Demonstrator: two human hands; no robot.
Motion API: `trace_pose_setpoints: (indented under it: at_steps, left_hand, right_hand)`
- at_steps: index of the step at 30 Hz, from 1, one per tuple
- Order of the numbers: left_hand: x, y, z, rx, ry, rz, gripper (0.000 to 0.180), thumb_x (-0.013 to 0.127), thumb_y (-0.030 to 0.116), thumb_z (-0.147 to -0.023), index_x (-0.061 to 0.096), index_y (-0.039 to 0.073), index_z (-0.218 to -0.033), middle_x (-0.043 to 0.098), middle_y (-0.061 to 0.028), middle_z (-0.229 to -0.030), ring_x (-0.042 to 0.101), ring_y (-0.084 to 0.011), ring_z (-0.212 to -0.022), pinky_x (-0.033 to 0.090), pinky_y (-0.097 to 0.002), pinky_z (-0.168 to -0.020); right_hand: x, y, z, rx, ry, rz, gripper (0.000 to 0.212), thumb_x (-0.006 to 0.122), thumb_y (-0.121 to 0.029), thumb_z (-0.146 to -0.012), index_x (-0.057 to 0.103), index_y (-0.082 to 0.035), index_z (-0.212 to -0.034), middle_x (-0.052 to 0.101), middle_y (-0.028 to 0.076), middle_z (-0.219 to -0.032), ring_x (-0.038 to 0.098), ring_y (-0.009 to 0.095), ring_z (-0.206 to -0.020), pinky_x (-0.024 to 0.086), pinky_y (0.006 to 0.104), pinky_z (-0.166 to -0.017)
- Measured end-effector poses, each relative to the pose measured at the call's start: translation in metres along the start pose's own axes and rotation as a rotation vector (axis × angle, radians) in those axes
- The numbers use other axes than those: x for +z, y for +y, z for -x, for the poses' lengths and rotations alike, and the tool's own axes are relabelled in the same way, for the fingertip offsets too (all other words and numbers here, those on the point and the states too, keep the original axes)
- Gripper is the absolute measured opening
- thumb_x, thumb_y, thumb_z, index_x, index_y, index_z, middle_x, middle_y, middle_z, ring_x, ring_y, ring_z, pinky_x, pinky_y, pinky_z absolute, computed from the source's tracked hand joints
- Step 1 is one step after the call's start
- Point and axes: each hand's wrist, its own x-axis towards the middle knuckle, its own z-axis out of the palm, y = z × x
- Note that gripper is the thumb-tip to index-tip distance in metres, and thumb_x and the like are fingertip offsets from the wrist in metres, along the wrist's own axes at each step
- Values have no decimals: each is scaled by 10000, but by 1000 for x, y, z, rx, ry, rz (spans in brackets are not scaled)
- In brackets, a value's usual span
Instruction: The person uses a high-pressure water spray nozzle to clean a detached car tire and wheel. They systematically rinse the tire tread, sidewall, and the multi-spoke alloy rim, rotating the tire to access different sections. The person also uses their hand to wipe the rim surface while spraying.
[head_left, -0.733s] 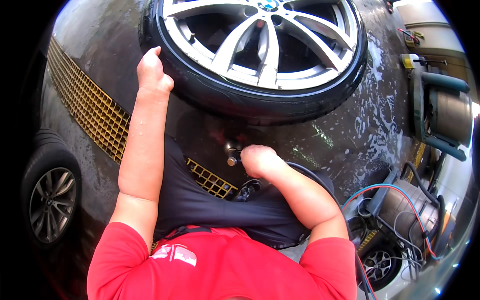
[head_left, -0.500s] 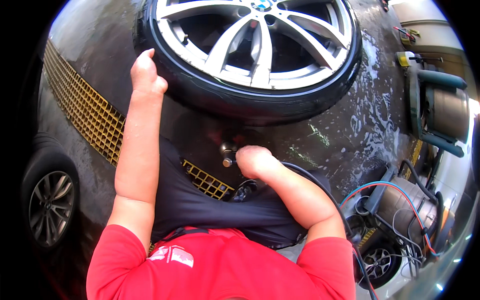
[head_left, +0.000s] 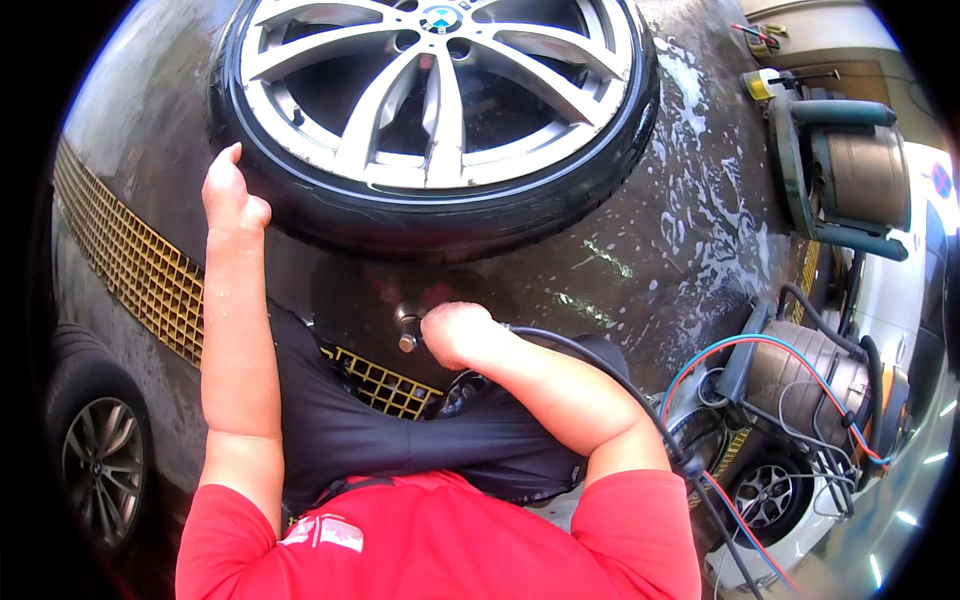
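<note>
A large car wheel (head_left: 445,150), with a silver multi-spoke rim and a black low-profile tyre, fills the upper middle. My left hand (head_left: 235,195) is at the tyre's left edge, thumb side toward me and most fingers hidden; it appears to grip the tyre. Below the wheel, my right hand (head_left: 457,335) is wrapped round a metal air tool (head_left: 408,328) with a rounded silver body and a brass-coloured end. A black hose (head_left: 600,355) runs from that hand to the right. The tool's far end is hard to make out against the dark floor.
Yellow floor grating (head_left: 130,260) runs along the left and under my legs. Another wheel (head_left: 103,465) stands at lower left. Foam spots the wet floor (head_left: 700,200). At right are a metal tank in a green frame (head_left: 865,180), a second tank (head_left: 805,375) and red-and-blue hoses (head_left: 730,345).
The whole view has shifted, so the wheel and both hands sit further left in the picture. My left hand stays at the tyre's edge, and my right still holds the air tool.
</note>
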Motion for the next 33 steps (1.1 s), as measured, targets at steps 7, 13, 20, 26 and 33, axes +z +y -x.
trace_pose_setpoints:
  at_steps: [7, 13, 20, 26, 33]
  left_hand:
    - [-2, 1, -4, 10, -1, -35, 385, 481, 240, -962, 580, -28, -1222, 599, -183, -1313, 569, -343, -1201, 386, -512, -1092]
    - [-8, 1, -15, -7, -21, -51, 445, 453, 275, -973, 557, -25, -1285, 574, -179, -1365, 541, -348, -1247, 343, -525, -1122]
    - [-8, 2, -13, -20, -39, -43, 416, 454, 248, -973, 565, -35, -1257, 593, -176, -1323, 558, -339, -1215, 377, -501, -1098]
    - [-6, 3, -6, -13, -39, -28, 340, 472, 169, -972, 578, -65, -1195, 626, -179, -1243, 600, -320, -1139, 444, -451, -1049]
    - [-6, 0, -8, -18, -50, -40, 403, 447, 237, -974, 582, -44, -1228, 615, -184, -1289, 578, -338, -1185, 394, -488, -1086]
  right_hand:
    - [0, 2, 5, -18, 33, -12, 262, 734, -42, -675, 759, -36, -936, 737, 152, -975, 715, 292, -960, 578, 383, -786]
    - [1, 1, 0, 1, -16, -15, 336, 797, -72, -659, 765, -60, -993, 741, 116, -1040, 715, 265, -993, 582, 383, -799]
    - [-1, 1, -4, 17, -46, -17, 360, 818, -83, -648, 769, -64, -1003, 743, 108, -1047, 716, 260, -997, 584, 385, -793]
    - [-3, 1, 0, 2, -36, -31, 292, 764, -65, -678, 764, -42, -969, 740, 140, -1009, 714, 285, -981, 579, 391, -793]
    - [0, 3, 2, -3, -7, -30, 264, 730, -58, -702, 759, -28, -962, 737, 160, -994, 711, 300, -976, 577, 398, -790]
